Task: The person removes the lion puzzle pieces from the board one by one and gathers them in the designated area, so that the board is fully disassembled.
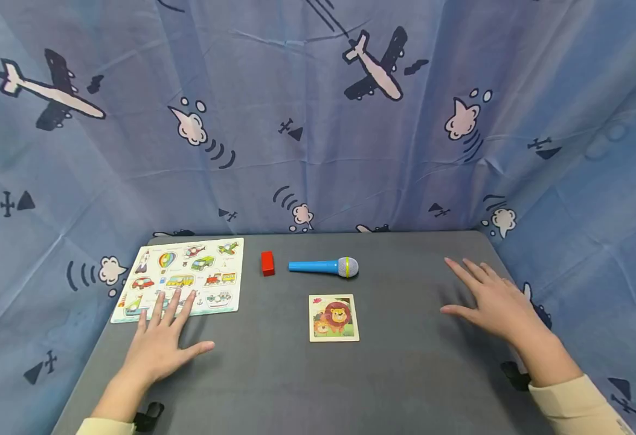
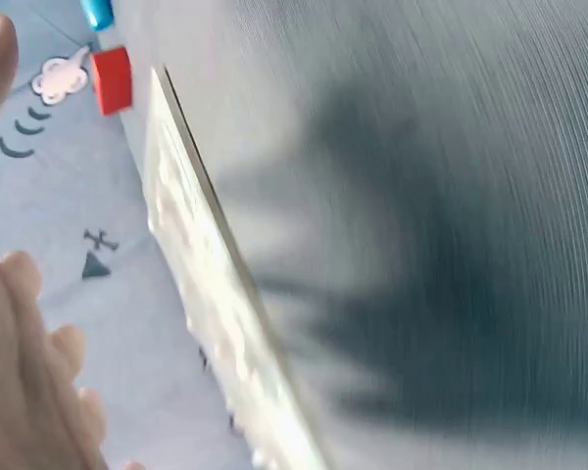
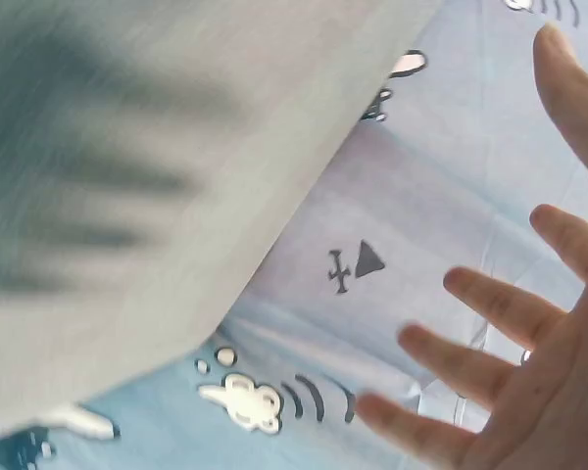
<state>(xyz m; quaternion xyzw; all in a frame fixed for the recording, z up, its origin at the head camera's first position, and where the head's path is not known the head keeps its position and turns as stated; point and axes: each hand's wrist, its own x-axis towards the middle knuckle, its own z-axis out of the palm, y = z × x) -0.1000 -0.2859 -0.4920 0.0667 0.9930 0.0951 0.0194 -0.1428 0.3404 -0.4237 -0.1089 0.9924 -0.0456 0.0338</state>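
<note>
My left hand (image 1: 157, 350) is spread over the near edge of a vehicle puzzle board (image 1: 187, 266), its fingertips overlapping the pictures in the head view. In the left wrist view that board (image 2: 216, 284) appears edge-on, with the hand's shadow on the table beside it. My right hand (image 1: 497, 302) hovers over the table's right side, fingers and thumb apart, holding nothing. Between the hands lie a small square lion puzzle (image 1: 334, 318), a blue toy microphone (image 1: 323, 266) with a silver head, and a red block (image 1: 267, 263).
The grey table (image 1: 404, 374) ends at the back against a blue curtain (image 1: 318, 121) printed with planes and clouds, which also hangs along both sides. Dark straps (image 1: 515, 376) show at the wrists.
</note>
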